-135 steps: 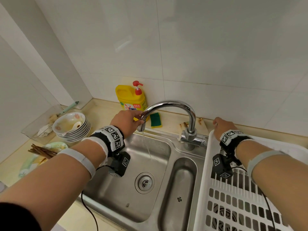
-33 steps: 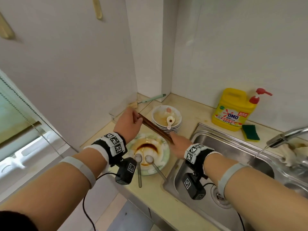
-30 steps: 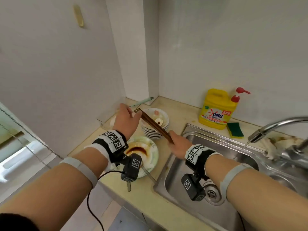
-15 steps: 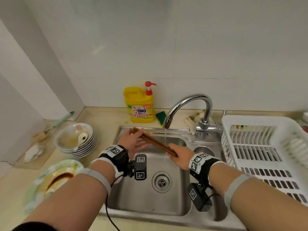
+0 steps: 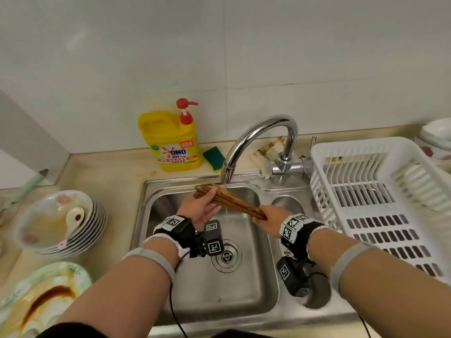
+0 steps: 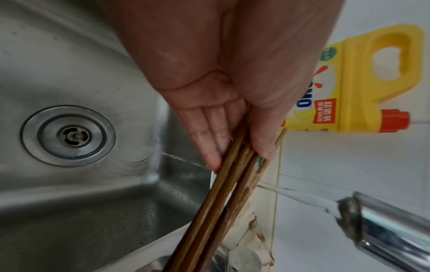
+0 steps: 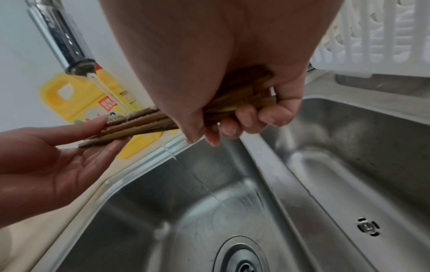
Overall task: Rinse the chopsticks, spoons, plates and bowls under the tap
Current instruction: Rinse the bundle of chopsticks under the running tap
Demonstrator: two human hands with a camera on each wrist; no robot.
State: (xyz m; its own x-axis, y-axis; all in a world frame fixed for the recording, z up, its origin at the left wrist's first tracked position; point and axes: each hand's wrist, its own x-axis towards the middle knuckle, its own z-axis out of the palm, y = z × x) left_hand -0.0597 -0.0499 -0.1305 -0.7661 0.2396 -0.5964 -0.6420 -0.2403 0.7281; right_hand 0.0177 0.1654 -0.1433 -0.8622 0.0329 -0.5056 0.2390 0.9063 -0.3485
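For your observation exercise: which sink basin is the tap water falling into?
The large left basin, the one with the round drain; the narrow right basin gets none.

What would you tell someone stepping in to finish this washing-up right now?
Right hand grips one end of the chopsticks; left hand supports the other end with straight fingers and thumb.
The bundle is over the sink, under the tap, in a thin running stream.
Done: chopsticks picked up, rinse under way.
Left: the stacked bowls with a spoon and the stained plate on the counter at left. The white rack waits at right.
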